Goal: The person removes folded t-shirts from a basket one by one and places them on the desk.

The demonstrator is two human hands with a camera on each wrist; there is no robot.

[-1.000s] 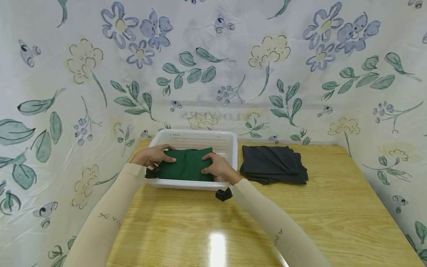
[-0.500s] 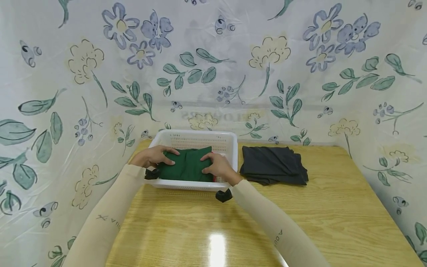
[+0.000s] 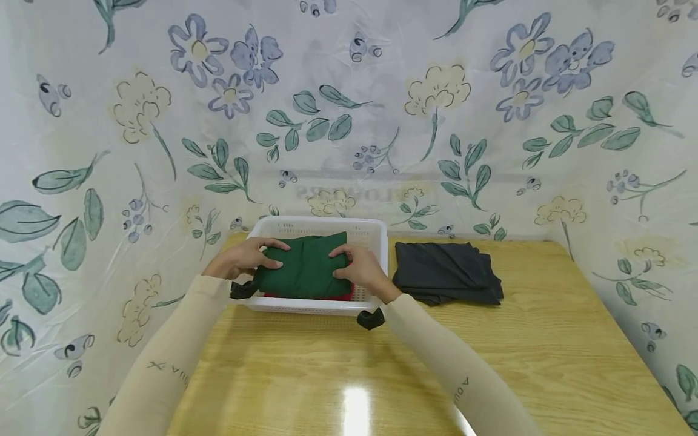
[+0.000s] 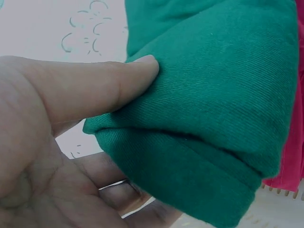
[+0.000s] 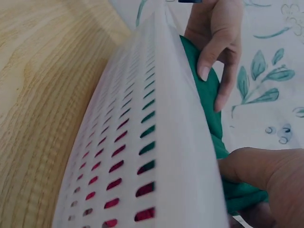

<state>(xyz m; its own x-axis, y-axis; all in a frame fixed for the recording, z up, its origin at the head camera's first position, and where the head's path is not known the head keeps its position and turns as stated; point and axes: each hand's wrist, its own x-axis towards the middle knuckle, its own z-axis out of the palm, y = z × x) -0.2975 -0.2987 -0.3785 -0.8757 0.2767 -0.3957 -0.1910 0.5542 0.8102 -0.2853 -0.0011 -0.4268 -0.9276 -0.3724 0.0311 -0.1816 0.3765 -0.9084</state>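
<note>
A folded green cloth (image 3: 305, 266) is held level between both hands inside the white plastic basket (image 3: 376, 227). At its left end my left hand (image 3: 242, 257) grips it, thumb on top and fingers beneath, as the left wrist view shows on the green fabric (image 4: 213, 85). My right hand (image 3: 362, 269) pinches the right end, thumb on the near side; the basket wall (image 5: 190, 156) partly hides this in the right wrist view. Under the green cloth, red fabric (image 3: 343, 297) shows in the basket, also seen as a red strip (image 4: 292, 142) in the left wrist view.
To the right of the basket lies a folded dark grey cloth (image 3: 447, 272) on the wooden table (image 3: 305, 363). A floral curtain (image 3: 349, 133) hangs behind the table and along its sides. Black wrist straps (image 3: 371, 318) hang near the basket's front rim.
Both hands have raised the green cloth slightly, and more red fabric shows beneath its near edge. The view has tilted a little. The grey cloth stays in place.
</note>
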